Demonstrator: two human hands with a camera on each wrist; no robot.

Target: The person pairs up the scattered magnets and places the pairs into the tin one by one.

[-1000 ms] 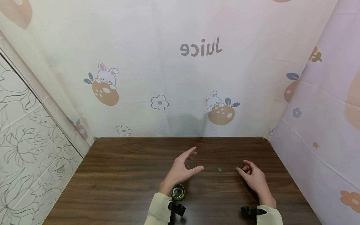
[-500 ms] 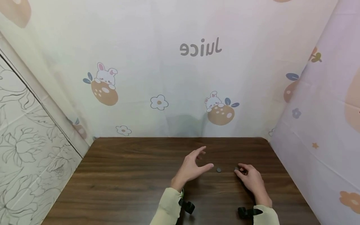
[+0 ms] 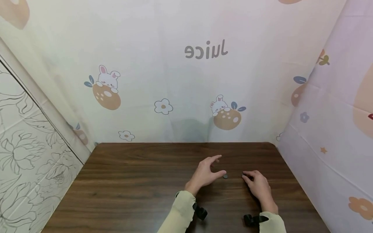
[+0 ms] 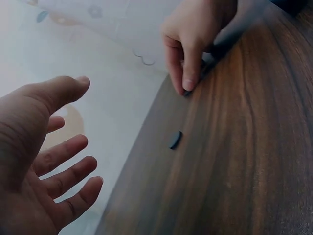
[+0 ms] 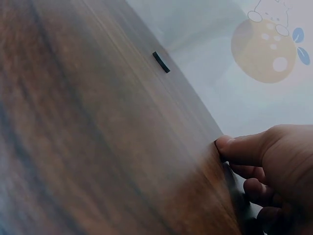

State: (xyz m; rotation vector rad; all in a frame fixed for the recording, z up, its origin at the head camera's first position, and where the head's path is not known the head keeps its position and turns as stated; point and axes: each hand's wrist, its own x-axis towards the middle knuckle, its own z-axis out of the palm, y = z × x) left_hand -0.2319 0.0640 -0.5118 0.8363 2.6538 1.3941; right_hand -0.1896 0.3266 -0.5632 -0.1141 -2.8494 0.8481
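My left hand [image 3: 204, 174] hovers over the middle of the table with its fingers spread and curved, holding nothing. Its thumb tip overlaps a small dark round disc [image 3: 225, 176] in the head view; the left wrist view shows that disc [image 4: 175, 140] lying apart from the hand, flat on the wood. To the right, my right hand [image 3: 258, 186] is low at the tabletop, thumb and index finger pinching a second small dark disc [image 4: 188, 92]. Most of this second disc is hidden by the fingertips.
A brown wood-grain table [image 3: 122, 187] carries everything. Behind it hangs a pale printed curtain [image 3: 186, 119], with another cloth side [image 3: 326, 129] on the right. Black camera straps [image 3: 200, 212] sit on both wrists.
My left hand has moved right, toward the loose disc, and its sleeve now covers the small green glass container seen earlier. My right hand has shifted slightly left, still at its disc.
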